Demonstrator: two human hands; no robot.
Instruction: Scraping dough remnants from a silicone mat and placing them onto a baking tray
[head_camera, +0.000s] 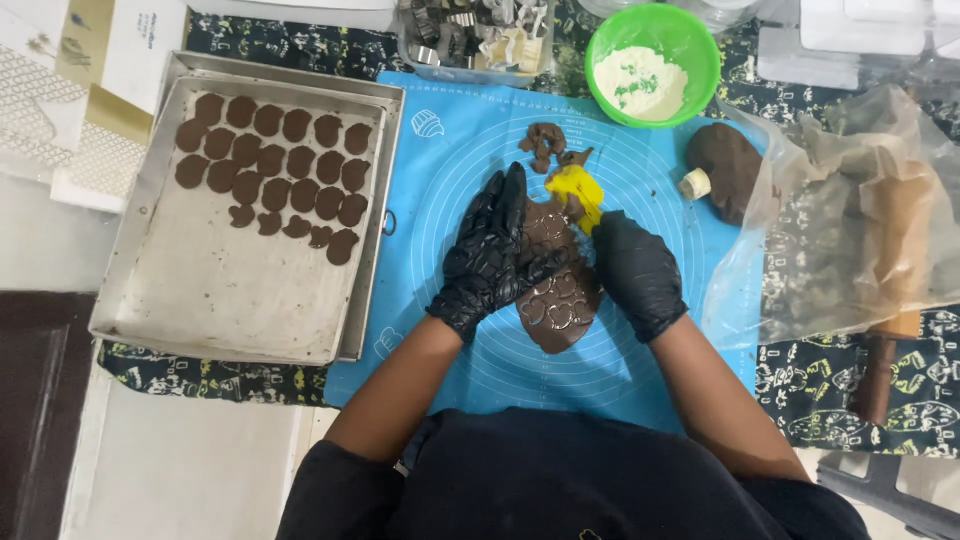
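The rolled-out sheet of dark brown dough (560, 290) lies on the round-marked blue silicone mat (460, 150), its long axis running from the person's body away toward the far edge of the table, a little tilted to the right at the near end. Cut outlines show pressed into its lower half.

The left hand (490, 255), in a black glove, lies flat and spread on the left part of the dough, fingers pointing away and slightly right, holding nothing. The right hand (635, 272), also black-gloved, is closed around a yellow plastic cutter (580, 192) at the far end of the sheet; the cutter sticks out beyond the fingers toward the far side.

Just past it sits a small heap of brown dough scraps (547, 145). Farther off stands a green bowl of white flour (653, 62), and to the right a dark lump of dough (728, 170) beside a clear plastic bag (850, 200). On the left, a metal baking tray (220, 290) carries rows of cut brown shapes (275, 170) in its far half.
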